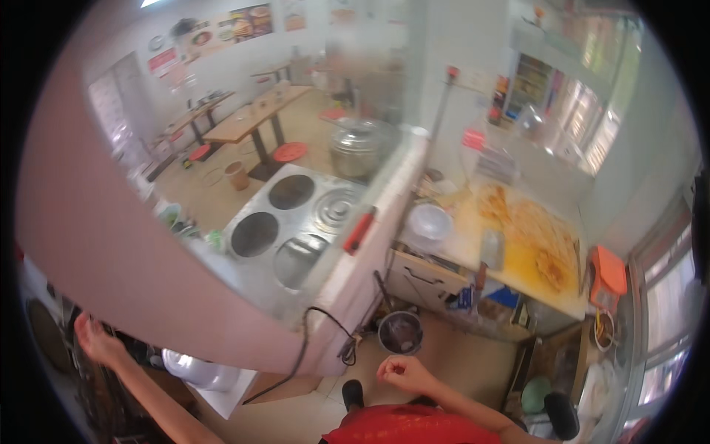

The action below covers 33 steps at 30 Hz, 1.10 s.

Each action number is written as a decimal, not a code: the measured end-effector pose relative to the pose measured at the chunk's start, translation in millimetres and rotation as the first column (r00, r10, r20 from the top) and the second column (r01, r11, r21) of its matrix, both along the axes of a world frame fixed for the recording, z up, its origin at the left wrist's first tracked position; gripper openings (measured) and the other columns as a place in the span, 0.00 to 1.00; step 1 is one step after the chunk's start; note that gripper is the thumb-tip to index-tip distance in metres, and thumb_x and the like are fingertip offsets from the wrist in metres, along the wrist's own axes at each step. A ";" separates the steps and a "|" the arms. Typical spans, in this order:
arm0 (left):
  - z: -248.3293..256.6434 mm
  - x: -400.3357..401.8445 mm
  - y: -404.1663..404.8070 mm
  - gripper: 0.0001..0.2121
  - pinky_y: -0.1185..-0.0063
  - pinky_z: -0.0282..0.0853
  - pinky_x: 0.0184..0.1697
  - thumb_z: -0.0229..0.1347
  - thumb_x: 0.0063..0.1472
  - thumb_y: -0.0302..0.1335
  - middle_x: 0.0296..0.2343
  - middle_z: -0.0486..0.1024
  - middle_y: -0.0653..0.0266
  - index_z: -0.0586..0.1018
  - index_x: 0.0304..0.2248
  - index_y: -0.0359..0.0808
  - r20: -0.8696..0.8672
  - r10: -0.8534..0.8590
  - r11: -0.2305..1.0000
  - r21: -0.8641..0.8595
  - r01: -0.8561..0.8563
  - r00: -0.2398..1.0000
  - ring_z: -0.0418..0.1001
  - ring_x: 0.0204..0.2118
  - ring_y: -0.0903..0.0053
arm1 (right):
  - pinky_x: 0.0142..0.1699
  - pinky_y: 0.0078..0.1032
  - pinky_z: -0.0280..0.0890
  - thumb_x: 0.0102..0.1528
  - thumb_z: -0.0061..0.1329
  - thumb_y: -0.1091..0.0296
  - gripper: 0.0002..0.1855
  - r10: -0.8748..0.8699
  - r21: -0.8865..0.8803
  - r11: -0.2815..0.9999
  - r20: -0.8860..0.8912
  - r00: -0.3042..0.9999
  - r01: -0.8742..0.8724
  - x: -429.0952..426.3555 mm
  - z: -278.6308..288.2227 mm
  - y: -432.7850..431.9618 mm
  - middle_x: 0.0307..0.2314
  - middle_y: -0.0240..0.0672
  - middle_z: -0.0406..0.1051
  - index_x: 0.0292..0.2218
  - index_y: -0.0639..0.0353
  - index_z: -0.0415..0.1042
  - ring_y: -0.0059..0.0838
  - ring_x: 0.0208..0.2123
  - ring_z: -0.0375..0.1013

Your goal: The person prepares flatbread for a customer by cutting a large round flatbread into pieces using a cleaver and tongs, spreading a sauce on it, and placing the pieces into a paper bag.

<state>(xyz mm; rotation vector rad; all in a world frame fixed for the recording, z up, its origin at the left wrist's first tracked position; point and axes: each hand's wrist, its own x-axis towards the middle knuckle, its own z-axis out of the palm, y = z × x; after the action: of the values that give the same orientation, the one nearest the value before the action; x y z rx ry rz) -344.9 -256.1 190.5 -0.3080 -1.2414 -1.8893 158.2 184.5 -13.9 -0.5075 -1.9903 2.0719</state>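
Observation:
My left hand reaches out at the far left, below the pink wall edge. Its fingers are partly spread, and no held thing shows. Dark cookware, hard to make out, lies around it. To its right stands a shiny metal pot on a white surface. My right hand hovers in front of my red apron, its fingers curled in with nothing visible in them. Just beyond it, a grey bucket with dark contents stands on the floor.
A low partition carries a red-handled tool and a black cable. Behind it are a steel multi-well counter and a large pot. On the right, a cutting board holds orange-brown food and a cleaver.

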 end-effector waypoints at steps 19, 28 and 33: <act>-76.6 376.3 644.5 0.07 0.71 0.67 0.36 0.52 0.53 0.25 0.30 0.74 0.60 0.74 0.33 0.35 0.121 -0.655 -0.288 -0.953 -0.098 0.746 0.71 0.35 0.64 | 0.33 0.15 0.62 0.49 0.49 0.76 0.09 -0.680 -0.079 0.728 0.037 0.732 0.681 303.5 -16.5 145.4 0.28 0.32 0.71 0.19 0.64 0.65 0.17 0.27 0.67; -260.1 351.2 884.8 0.16 0.70 0.67 0.44 0.50 0.54 0.28 0.42 0.69 0.53 0.69 0.43 0.32 0.215 -0.639 -0.309 -0.951 0.009 0.739 0.68 0.43 0.60 | 0.37 0.18 0.62 0.55 0.44 0.70 0.09 -0.802 -0.149 0.438 0.381 0.460 0.887 343.3 -20.5 204.9 0.25 0.32 0.72 0.27 0.67 0.71 0.18 0.29 0.68; -268.8 314.5 947.3 0.18 0.70 0.69 0.40 0.52 0.52 0.29 0.41 0.69 0.53 0.68 0.42 0.32 -0.067 -0.392 -0.173 -0.974 -0.145 0.917 0.69 0.42 0.61 | 0.38 0.18 0.63 0.56 0.43 0.70 0.09 -0.828 -0.039 0.413 0.400 0.393 0.910 303.1 19.1 296.5 0.26 0.32 0.72 0.30 0.66 0.71 0.18 0.30 0.69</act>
<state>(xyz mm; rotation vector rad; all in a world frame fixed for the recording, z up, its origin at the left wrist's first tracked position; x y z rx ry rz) -30.4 691.2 -78.3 -1.6277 -2.2398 -0.3102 461.3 481.0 5.2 -1.6397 -1.0364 1.5190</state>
